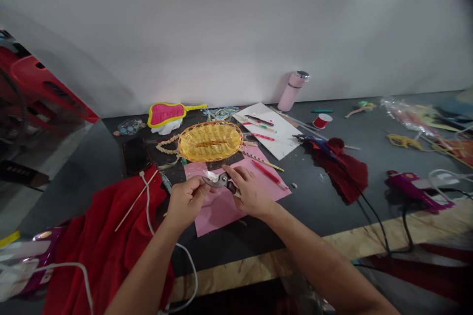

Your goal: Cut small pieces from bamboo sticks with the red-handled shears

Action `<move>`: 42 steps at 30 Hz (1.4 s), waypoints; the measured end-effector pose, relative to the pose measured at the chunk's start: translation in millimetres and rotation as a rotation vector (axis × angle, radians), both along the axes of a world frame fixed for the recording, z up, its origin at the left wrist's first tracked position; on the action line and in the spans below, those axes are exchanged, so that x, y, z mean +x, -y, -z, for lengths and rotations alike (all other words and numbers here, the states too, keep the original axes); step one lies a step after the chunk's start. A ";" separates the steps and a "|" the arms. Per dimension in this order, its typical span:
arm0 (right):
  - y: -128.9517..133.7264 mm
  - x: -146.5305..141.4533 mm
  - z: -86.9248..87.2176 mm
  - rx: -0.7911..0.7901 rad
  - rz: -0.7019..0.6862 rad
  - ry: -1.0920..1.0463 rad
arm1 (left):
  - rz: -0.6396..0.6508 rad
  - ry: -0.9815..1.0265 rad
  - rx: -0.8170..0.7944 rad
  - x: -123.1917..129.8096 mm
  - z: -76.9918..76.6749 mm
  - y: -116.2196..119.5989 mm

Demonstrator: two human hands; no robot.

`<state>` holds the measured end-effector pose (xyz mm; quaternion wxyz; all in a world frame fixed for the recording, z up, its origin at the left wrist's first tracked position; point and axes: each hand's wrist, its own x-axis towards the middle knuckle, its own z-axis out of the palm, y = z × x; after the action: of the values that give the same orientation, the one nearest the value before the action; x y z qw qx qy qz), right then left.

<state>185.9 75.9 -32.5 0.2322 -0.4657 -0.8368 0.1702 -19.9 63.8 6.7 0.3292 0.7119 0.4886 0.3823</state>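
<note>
Over a pink sheet of paper (212,214), my right hand (253,192) is wrapped round the handles of a pair of pruning shears (220,180). Their metal jaws point left toward my other hand. My left hand (188,199) is pinched closed at the jaws' tip; what lies between its fingers is too small to make out. A pale, shiny sliver (210,175) shows just above the blades. Right behind both hands sits a yellow woven oval basket (210,141) with a beaded loop (168,146) at its left end. A red pen (266,171) lies on the paper.
Red cloth (107,226) with a white cable (148,202) covers the left front. A glue gun (321,145) rests on dark red cloth at right, its cord trailing over the table edge. A pink bottle (291,92) stands by the white partition (221,44). A thread spool (322,120) lies nearby.
</note>
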 end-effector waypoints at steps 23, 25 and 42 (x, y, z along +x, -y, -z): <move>-2.9 4.0 3.9 0.054 -0.028 0.005 | -0.045 -0.049 0.031 1.7 -0.7 0.9; -2.7 3.8 3.9 0.058 -0.034 -0.020 | -0.021 -0.028 0.019 1.3 -2.0 0.9; 2.1 -4.1 -4.5 -0.062 0.075 0.073 | -0.214 -0.249 0.236 6.0 14.9 -0.1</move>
<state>181.9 73.8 -28.0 0.1934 -0.5095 -0.8210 0.1701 -13.9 63.9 -8.3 0.1378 0.7314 0.5503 0.3786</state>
